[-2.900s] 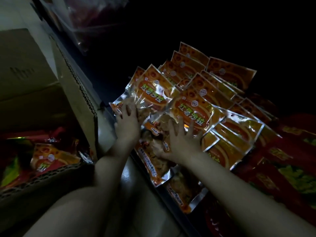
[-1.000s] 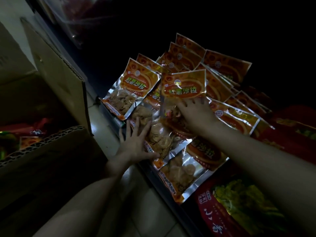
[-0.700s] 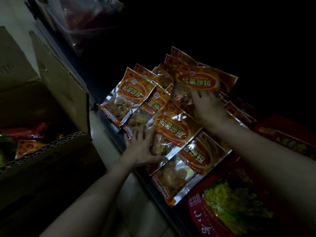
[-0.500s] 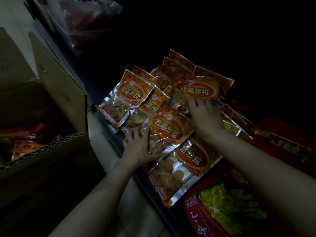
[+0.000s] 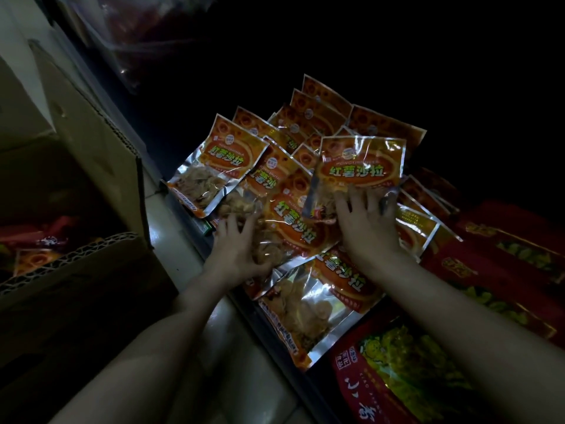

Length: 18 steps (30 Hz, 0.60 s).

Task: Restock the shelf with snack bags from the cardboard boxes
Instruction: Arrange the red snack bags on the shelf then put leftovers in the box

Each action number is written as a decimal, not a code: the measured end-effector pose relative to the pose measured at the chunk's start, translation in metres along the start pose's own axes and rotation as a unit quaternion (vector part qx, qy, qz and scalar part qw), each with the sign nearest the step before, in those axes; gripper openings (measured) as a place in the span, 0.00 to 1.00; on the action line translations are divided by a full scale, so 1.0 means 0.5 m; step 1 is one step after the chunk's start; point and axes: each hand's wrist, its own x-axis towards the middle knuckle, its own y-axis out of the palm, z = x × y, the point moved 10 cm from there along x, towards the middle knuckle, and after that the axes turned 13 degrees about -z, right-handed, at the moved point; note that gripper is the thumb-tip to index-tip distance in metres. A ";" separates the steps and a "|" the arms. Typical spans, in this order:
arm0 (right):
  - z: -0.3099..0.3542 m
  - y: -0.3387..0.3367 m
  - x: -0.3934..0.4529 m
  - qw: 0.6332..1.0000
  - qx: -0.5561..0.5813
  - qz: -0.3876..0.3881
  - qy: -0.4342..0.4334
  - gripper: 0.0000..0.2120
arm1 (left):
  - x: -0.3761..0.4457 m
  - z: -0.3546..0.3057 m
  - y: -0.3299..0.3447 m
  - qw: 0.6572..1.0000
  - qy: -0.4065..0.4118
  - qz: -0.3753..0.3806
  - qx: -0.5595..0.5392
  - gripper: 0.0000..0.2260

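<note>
Several orange snack bags (image 5: 290,228) lie overlapping in a pile on the low dark shelf (image 5: 318,390). My right hand (image 5: 367,223) rests with spread, straight fingers on the lower part of the topmost orange bag (image 5: 360,169). My left hand (image 5: 237,250) lies with fingers spread on the clear lower part of a bag at the pile's front left. An open cardboard box (image 5: 101,154) stands at the left, with more orange and red bags (image 5: 33,258) inside it.
Red snack bags with yellow-green pictures (image 5: 406,377) fill the shelf to the right of the pile. A clear plastic bag (image 5: 137,41) sits at the top left in the dark. Pale floor tiles (image 5: 244,362) run between box and shelf.
My right hand has brought the top bag down and forward onto the pile. My left hand stays on the front-left bags, which have shifted slightly under it.
</note>
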 end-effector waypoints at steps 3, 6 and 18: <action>0.005 0.001 0.003 1.000 0.006 0.000 0.003 0.28 | 0.010 0.003 -0.036 0.997 0.010 -0.065 -0.035 0.41; 0.019 -0.007 0.010 0.999 0.026 -0.020 -0.001 0.26 | 0.026 0.032 -0.042 0.993 -0.073 -0.068 -0.071 0.40; 0.031 -0.021 -0.003 1.000 0.019 -0.008 -0.019 0.28 | 0.037 0.041 0.005 0.991 -0.122 0.030 -0.042 0.45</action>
